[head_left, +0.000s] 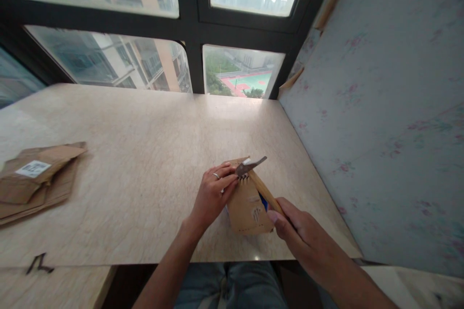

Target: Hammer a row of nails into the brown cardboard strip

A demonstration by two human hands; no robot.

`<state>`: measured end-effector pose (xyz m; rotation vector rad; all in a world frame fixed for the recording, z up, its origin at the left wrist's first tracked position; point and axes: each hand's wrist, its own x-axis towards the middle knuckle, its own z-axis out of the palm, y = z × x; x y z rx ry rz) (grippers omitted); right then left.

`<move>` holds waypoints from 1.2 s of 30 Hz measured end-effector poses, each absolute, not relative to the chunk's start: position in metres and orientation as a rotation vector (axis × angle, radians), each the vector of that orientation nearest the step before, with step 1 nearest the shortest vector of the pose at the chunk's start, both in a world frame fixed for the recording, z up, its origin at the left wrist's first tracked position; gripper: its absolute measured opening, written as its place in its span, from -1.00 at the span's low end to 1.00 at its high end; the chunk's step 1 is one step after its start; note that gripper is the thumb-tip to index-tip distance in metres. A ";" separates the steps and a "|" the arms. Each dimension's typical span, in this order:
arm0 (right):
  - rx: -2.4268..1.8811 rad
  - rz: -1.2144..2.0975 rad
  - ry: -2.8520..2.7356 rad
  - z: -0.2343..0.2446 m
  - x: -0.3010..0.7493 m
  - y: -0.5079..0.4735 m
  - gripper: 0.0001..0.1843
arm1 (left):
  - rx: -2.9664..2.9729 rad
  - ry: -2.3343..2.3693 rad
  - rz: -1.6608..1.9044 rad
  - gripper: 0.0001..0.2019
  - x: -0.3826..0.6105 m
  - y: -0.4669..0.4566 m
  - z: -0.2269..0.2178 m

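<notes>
The small brown cardboard parcel lies flat near the table's front edge, long side running away from me, with dark printed marks on its top face and a strip of blue showing at its right side. Across its far end rests the knife — a pale wooden handle angled from lower right up to a short grey metal blade, whose tip pokes just past the parcel's far corner. The parcel's far edge looks lifted and slightly ragged there — I cannot tell how far it is cut.
</notes>
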<state>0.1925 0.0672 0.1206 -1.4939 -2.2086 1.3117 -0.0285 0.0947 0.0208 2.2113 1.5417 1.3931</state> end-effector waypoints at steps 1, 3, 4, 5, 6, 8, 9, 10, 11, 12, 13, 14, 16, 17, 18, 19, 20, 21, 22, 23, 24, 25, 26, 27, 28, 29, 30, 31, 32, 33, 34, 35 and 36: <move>-1.488 1.288 -2.203 0.120 0.193 0.067 -0.58 | 2.206 1.539 1.405 -0.85 -0.028 0.095 0.021; -1.508 1.246 -2.209 0.120 0.193 0.067 -0.60 | 2.197 1.534 1.421 -0.84 -0.028 0.095 0.022; -1.526 1.232 -2.216 0.119 0.193 0.067 -0.61 | 2.194 1.535 1.422 -0.84 -0.028 0.095 0.022; -1.541 1.224 -2.224 0.119 0.193 0.067 -0.63 | 2.190 1.538 1.420 -0.84 -0.028 0.094 0.023; -1.549 1.224 -2.228 0.119 0.193 0.067 -0.63 | 2.188 1.542 1.417 -0.85 -0.028 0.094 0.024; -1.533 1.228 -2.218 0.120 0.193 0.067 -0.63 | 2.182 1.549 1.415 -0.85 -0.028 0.094 0.024; -1.517 1.228 -2.206 0.120 0.194 0.067 -0.62 | 2.179 1.551 1.412 -0.84 -0.028 0.094 0.024; -1.502 1.226 -2.194 0.120 0.194 0.066 -0.61 | 2.177 1.550 1.410 -0.84 -0.028 0.094 0.024; -1.491 1.217 -2.183 0.120 0.195 0.066 -0.61 | 2.174 1.548 1.409 -0.84 -0.028 0.094 0.023; -1.491 1.202 -2.177 0.118 0.196 0.065 -0.60 | 2.172 1.549 1.408 -0.84 -0.028 0.094 0.023; -1.502 1.187 -2.181 0.116 0.196 0.065 -0.60 | 2.171 1.548 1.405 -0.84 -0.028 0.094 0.023; -1.520 1.173 -2.195 0.114 0.196 0.065 -0.61 | 2.173 1.545 1.404 -0.85 -0.028 0.095 0.022; -1.551 1.159 -2.236 0.111 0.197 0.065 -0.62 | 2.174 1.540 1.403 -0.85 -0.028 0.095 0.022; -1.554 1.161 -2.251 0.110 0.196 0.065 -0.62 | 2.174 1.536 1.405 -0.85 -0.028 0.094 0.021; -1.549 1.170 -2.255 0.110 0.196 0.066 -0.61 | 2.172 1.534 1.408 -0.85 -0.028 0.094 0.021; -1.540 1.181 -2.247 0.112 0.196 0.066 -0.61 | 2.167 1.533 1.415 -0.85 -0.028 0.094 0.021; -1.531 1.189 -2.227 0.114 0.196 0.066 -0.59 | 2.158 1.535 1.420 -0.85 -0.028 0.094 0.020; -1.524 1.192 -2.202 0.116 0.196 0.066 -0.58 | 2.150 1.534 1.424 -0.85 -0.028 0.094 0.020; -1.522 1.189 -2.178 0.118 0.197 0.065 -0.58 | 2.139 1.533 1.428 -0.86 -0.028 0.094 0.019; -1.522 1.187 -2.160 0.120 0.197 0.065 -0.57 | 2.127 1.532 1.431 -0.86 -0.028 0.094 0.019; -1.524 1.189 -2.149 0.120 0.198 0.065 -0.57 | 2.115 1.529 1.432 -0.86 -0.028 0.094 0.019; -1.527 1.197 -2.144 0.120 0.199 0.064 -0.57 | 2.103 1.526 1.435 -0.86 -0.027 0.093 0.019; -1.529 1.213 -2.143 0.119 0.200 0.064 -0.57 | 2.089 1.523 1.435 -0.86 -0.027 0.093 0.020; -1.531 1.231 -2.142 0.116 0.200 0.063 -0.57 | 2.074 1.521 1.432 -0.87 -0.027 0.093 0.021; -1.529 1.251 -2.140 0.114 0.201 0.063 -0.56 | 2.057 1.521 1.425 -0.88 -0.027 0.093 0.022; -1.528 1.267 -2.132 0.111 0.202 0.063 -0.56 | 2.039 1.519 1.416 -0.88 -0.027 0.093 0.023; -1.526 1.280 -2.122 0.108 0.202 0.062 -0.56 | 2.020 1.520 1.407 -0.88 -0.026 0.092 0.024; -1.527 1.288 -2.111 0.105 0.202 0.062 -0.56 | 2.003 1.521 1.401 -0.87 -0.026 0.092 0.025; -1.532 1.294 -2.099 0.103 0.202 0.061 -0.56 | 1.990 1.523 1.397 -0.85 -0.025 0.091 0.026; -1.539 1.294 -2.085 0.102 0.203 0.061 -0.56 | 1.981 1.526 1.398 -0.84 -0.025 0.091 0.027; -1.547 1.294 -2.071 0.102 0.203 0.060 -0.56 | 1.977 1.528 1.405 -0.83 -0.024 0.091 0.028; -1.553 1.292 -2.060 0.103 0.203 0.060 -0.56 | 1.976 1.529 1.412 -0.82 -0.023 0.090 0.028; -1.554 1.287 -2.055 0.104 0.203 0.059 -0.56 | 1.977 1.527 1.416 -0.81 -0.023 0.090 0.028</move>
